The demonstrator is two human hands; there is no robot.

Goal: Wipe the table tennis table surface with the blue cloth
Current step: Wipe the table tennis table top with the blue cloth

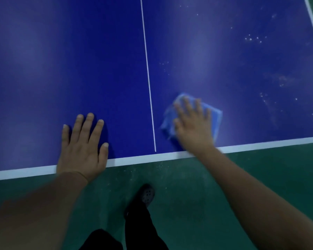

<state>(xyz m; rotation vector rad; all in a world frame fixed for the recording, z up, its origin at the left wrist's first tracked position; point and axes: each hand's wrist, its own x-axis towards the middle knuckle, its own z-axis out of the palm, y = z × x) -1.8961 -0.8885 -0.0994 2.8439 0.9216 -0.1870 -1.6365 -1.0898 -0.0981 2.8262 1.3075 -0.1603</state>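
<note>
Left hand (81, 147): flat, fingers spread, bracing on desk (61, 69) edge at 7 o'clock. Right hand (193, 123): spread, pressing blue cloth (216, 117) at 4 o'clock; cloth likely soft, light, best handled under a flat palm.

Green floor (215, 186) below the near edge, matte, scuffed. Pale dust specks scattered on it close under the edge. More green floor shows at top right corner. Light dim and even; soft diffuse glare patches, no hard shadows.
</note>
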